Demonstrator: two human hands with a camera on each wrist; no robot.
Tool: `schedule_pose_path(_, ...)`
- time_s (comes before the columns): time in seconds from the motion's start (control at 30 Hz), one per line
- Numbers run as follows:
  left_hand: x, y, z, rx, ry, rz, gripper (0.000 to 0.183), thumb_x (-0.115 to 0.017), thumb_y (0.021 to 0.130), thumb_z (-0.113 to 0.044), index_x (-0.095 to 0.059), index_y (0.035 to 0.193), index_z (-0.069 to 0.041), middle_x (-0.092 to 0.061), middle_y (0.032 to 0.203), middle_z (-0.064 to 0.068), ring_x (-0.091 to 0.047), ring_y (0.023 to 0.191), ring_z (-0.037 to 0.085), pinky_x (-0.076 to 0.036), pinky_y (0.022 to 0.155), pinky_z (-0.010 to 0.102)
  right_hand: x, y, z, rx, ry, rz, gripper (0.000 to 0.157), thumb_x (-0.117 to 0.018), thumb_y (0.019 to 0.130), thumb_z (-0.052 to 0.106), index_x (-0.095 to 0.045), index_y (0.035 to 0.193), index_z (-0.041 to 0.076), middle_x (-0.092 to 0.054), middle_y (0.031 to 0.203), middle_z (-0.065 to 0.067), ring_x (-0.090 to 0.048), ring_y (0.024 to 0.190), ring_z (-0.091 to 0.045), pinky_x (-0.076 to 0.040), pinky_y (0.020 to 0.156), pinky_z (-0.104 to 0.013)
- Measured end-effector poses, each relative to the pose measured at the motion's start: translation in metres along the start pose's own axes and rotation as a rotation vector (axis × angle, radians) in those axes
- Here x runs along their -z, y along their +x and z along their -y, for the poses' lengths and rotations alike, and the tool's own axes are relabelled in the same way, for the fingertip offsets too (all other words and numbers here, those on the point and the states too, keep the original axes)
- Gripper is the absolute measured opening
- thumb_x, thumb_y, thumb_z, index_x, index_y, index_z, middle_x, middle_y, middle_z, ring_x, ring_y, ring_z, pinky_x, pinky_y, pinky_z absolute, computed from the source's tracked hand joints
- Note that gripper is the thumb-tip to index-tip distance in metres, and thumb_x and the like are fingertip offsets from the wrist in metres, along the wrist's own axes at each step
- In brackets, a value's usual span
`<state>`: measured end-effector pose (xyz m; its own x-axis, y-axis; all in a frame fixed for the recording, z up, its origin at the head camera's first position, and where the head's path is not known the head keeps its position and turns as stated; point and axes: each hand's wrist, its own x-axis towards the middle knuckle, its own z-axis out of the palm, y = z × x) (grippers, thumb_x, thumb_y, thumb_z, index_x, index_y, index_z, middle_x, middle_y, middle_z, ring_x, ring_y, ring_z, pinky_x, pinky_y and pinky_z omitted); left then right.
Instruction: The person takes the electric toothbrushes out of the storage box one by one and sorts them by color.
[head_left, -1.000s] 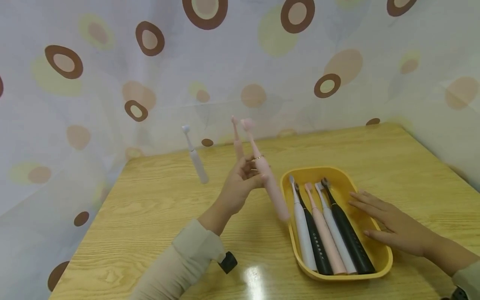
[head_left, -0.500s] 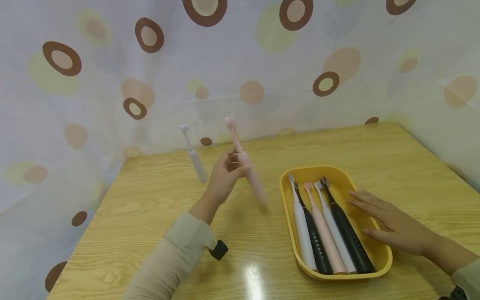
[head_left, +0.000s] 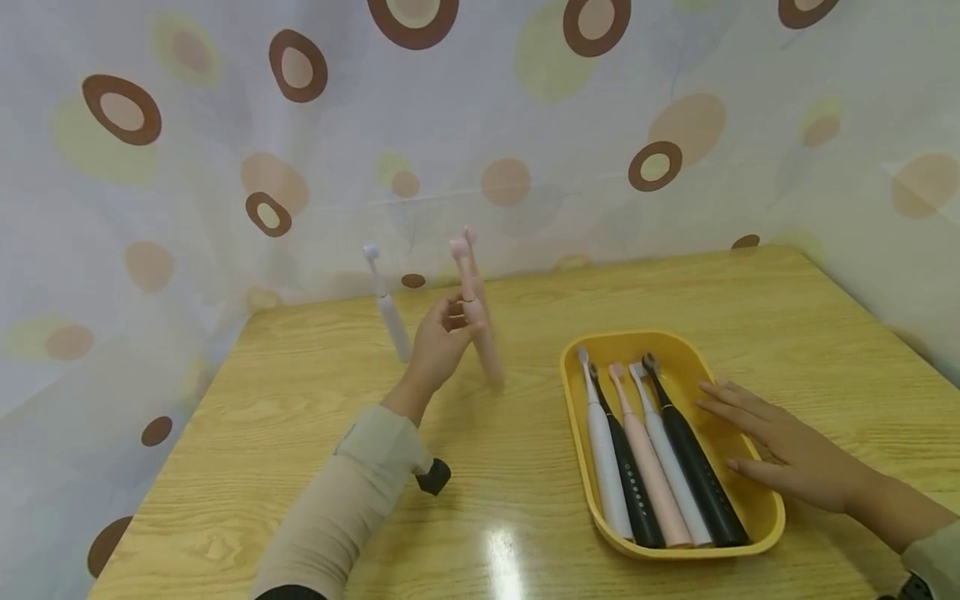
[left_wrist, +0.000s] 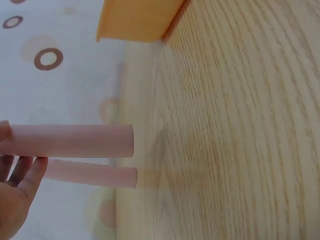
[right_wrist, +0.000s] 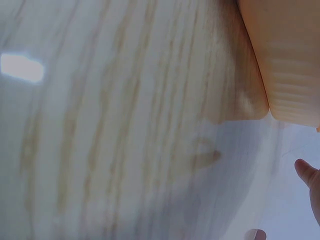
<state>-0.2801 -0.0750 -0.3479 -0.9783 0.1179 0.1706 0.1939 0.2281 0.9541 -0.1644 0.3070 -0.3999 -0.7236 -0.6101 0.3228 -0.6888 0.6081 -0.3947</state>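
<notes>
My left hand point(head_left: 437, 343) pinches a pink electric toothbrush point(head_left: 486, 350) by its handle, brush head up and slightly tilted. In the left wrist view the flat base of the held toothbrush point(left_wrist: 75, 140) is close over the table. A second pink electric toothbrush point(left_wrist: 100, 175) stands upright right beside it, mostly hidden behind it in the head view. To the left stands a white electric toothbrush point(head_left: 394, 327). My right hand point(head_left: 783, 450), fingers extended and holding nothing, is at the right rim of a yellow tray point(head_left: 572, 392); the right wrist view shows only its fingertips point(right_wrist: 306, 172).
Several electric toothbrushes lie side by side in the tray: white ones, a pink one point(head_left: 651, 475) and black ones point(head_left: 693, 458). The wooden table point(head_left: 262, 433) ends at a patterned curtain point(head_left: 450, 108) along the back and sides.
My left hand has carried the pink toothbrush left, away from the tray, to beside the standing pink one, turning it more upright. The right hand has stayed at the tray.
</notes>
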Motion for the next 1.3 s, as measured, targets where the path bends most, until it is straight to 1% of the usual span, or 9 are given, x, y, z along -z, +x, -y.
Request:
schedule_pose_path(0.17, 0.002, 0.005, 0.004, 0.008, 0.065, -0.024, 0.043, -0.058, 0.082, -0.008, -0.043, 0.122, -0.012, -0.048, 0.111, 0.006, -0.047, 0.100, 0.019, -0.044, 0.081, 0.032, -0.001, -0.001, 0.002, -0.013, -0.002, -0.003, 0.064, -0.062, 0.077, 0.011, -0.032, 0.133, 0.007, -0.022, 0.139, -0.011, -0.007, 0.128, -0.010, -0.003, 0.095, -0.011)
schedule_pose_path(0.3, 0.002, 0.009, 0.007, 0.018, 0.091, -0.040, 0.042, -0.057, 0.082, -0.008, -0.044, 0.122, -0.014, -0.048, 0.113, 0.003, -0.047, 0.101, 0.019, -0.043, 0.081, 0.032, -0.001, -0.002, 0.004, -0.025, 0.006, -0.007, 0.064, -0.062, 0.077, 0.010, -0.032, 0.133, 0.007, -0.021, 0.139, -0.011, -0.007, 0.128, -0.009, -0.003, 0.095, -0.011)
schedule_pose_path(0.4, 0.002, 0.012, 0.010, 0.019, 0.085, -0.049, 0.042, -0.057, 0.082, -0.007, -0.044, 0.121, -0.014, -0.047, 0.114, 0.003, -0.046, 0.102, 0.019, -0.043, 0.081, 0.033, -0.001, -0.003, 0.006, -0.033, 0.008, -0.010, 0.064, -0.062, 0.076, 0.010, -0.032, 0.133, 0.007, -0.021, 0.140, -0.010, -0.007, 0.128, -0.009, -0.003, 0.095, -0.011)
schedule_pose_path(0.43, 0.002, 0.014, 0.012, 0.020, 0.081, -0.052, 0.042, -0.057, 0.082, -0.007, -0.045, 0.121, -0.015, -0.047, 0.114, 0.003, -0.046, 0.102, 0.019, -0.043, 0.081, 0.033, -0.002, -0.003, 0.007, -0.037, 0.012, -0.012, 0.064, -0.062, 0.076, 0.010, -0.032, 0.133, 0.007, -0.021, 0.140, -0.009, -0.007, 0.128, -0.009, -0.003, 0.096, -0.014)
schedule_pose_path(0.53, 0.002, 0.016, 0.016, 0.014, 0.066, -0.059, 0.041, -0.057, 0.082, -0.006, -0.044, 0.121, -0.014, -0.047, 0.115, 0.005, -0.046, 0.102, 0.020, -0.044, 0.081, 0.033, -0.002, -0.004, 0.008, -0.043, 0.008, -0.010, 0.064, -0.063, 0.076, 0.010, -0.032, 0.133, 0.007, -0.021, 0.140, -0.009, -0.006, 0.128, -0.008, -0.003, 0.096, -0.013)
schedule_pose_path(0.77, 0.000, 0.019, 0.021, 0.023, 0.035, -0.125, 0.042, -0.058, 0.081, -0.002, -0.047, 0.120, -0.011, -0.050, 0.111, 0.007, -0.048, 0.100, 0.020, -0.044, 0.080, 0.029, -0.003, -0.005, 0.010, -0.042, -0.005, -0.004, 0.064, -0.062, 0.077, 0.011, -0.032, 0.133, 0.007, -0.021, 0.140, -0.010, -0.006, 0.128, -0.007, -0.003, 0.094, -0.010)
schedule_pose_path(0.93, 0.002, 0.019, 0.024, 0.032, 0.024, -0.155, 0.043, -0.058, 0.080, -0.003, -0.047, 0.121, -0.010, -0.050, 0.111, 0.007, -0.049, 0.099, 0.020, -0.044, 0.080, 0.029, -0.004, -0.006, 0.012, -0.033, -0.011, -0.009, 0.064, -0.062, 0.076, 0.011, -0.032, 0.133, 0.007, -0.021, 0.140, -0.009, -0.007, 0.128, -0.008, -0.003, 0.094, -0.010)
schedule_pose_path(1.07, 0.004, 0.020, 0.027, 0.041, 0.023, -0.160, 0.043, -0.058, 0.081, -0.005, -0.047, 0.121, -0.013, -0.050, 0.111, 0.004, -0.048, 0.100, 0.019, -0.044, 0.080, 0.028, -0.005, -0.007, 0.012, -0.035, -0.021, -0.010, 0.064, -0.063, 0.076, 0.012, -0.033, 0.133, 0.007, -0.021, 0.140, -0.009, -0.007, 0.128, -0.008, -0.003, 0.094, -0.010)
schedule_pose_path(1.3, 0.006, 0.021, 0.031, 0.034, 0.040, -0.149, 0.043, -0.057, 0.083, -0.008, -0.045, 0.123, -0.017, -0.049, 0.112, 0.003, -0.047, 0.102, 0.018, -0.043, 0.081, 0.029, -0.007, -0.008, 0.014, -0.034, -0.021, -0.012, 0.063, -0.062, 0.077, 0.011, -0.033, 0.132, 0.007, -0.021, 0.139, -0.011, -0.007, 0.128, -0.009, -0.003, 0.094, -0.010)
